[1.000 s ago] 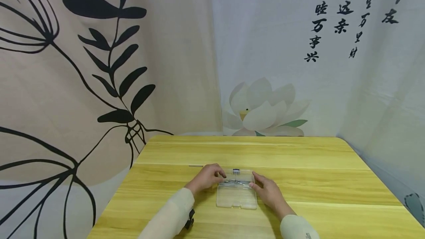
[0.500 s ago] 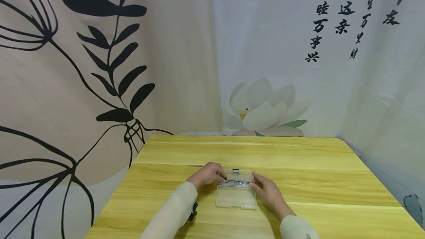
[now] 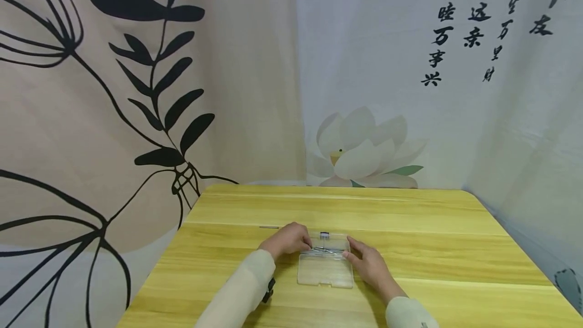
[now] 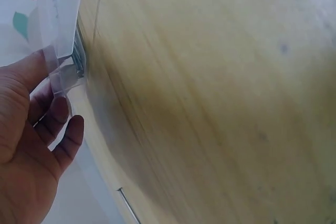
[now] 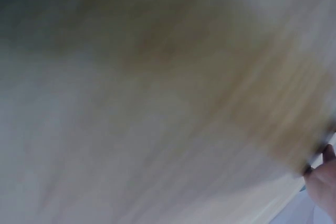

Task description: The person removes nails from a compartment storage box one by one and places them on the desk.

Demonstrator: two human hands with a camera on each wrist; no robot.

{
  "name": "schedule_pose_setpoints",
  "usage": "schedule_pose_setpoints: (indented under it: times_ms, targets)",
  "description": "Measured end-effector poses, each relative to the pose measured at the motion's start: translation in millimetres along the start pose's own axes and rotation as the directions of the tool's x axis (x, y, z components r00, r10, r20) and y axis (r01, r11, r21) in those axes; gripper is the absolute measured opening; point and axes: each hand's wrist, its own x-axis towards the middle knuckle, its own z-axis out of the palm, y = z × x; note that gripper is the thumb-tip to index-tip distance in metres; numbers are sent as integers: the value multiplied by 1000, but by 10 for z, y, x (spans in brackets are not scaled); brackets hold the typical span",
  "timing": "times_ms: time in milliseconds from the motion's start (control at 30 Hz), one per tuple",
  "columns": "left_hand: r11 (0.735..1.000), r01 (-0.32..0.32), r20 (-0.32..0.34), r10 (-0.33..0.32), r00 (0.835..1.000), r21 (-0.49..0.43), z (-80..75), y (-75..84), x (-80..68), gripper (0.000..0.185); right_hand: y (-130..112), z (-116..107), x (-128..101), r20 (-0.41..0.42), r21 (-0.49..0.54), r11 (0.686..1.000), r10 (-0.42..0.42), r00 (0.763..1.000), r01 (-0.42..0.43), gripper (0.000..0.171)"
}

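A clear plastic box (image 3: 325, 269) lies open on the yellow wooden table (image 3: 410, 247), with thin metal pins (image 3: 324, 251) along its middle and a small dark clasp (image 3: 324, 235) at its far edge. My left hand (image 3: 287, 239) grips the box's left far corner with curled fingers. In the left wrist view the thumb (image 4: 21, 77) lies against the clear box corner (image 4: 60, 35), with the pins (image 4: 80, 59) just inside. My right hand (image 3: 371, 267) rests beside the box's right edge, its thumb touching it. The right wrist view is blurred; only a fingertip (image 5: 324, 182) shows.
A single loose pin (image 3: 268, 227) lies on the table left of my left hand, also visible as the pin (image 4: 128, 205) in the left wrist view. Printed cloth backdrops (image 3: 136, 115) hang close behind and on both sides of the table.
Both hands and the box stay where they were; only the head view has shifted slightly.
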Motion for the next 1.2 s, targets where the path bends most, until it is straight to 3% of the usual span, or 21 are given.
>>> schedule_pose_setpoints:
  times_ms: [300, 667, 933, 1200]
  targets:
    - [996, 46, -19, -48, 999, -82, -21, -16, -25, 6, -8, -14, -13, -6, -7, 1000, -6, 1000, 6, 55]
    - [969, 69, -59, -85, 995, -239, -69, -77, -47, 8, 4, -25, -18, -4, -5, 1000, -15, 1000, 15, 55]
    - [959, 55, -119, -91, 989, -277, -220, -188, -118, 9, 14, 5, 2, 10, -8, 1000, 4, 1000, -3, 56]
    - [947, 98, -149, -149, 978, -306, -377, -359, -242, 12, 9, 5, -3, -16, -40, 999, -21, 1000, 21, 54]
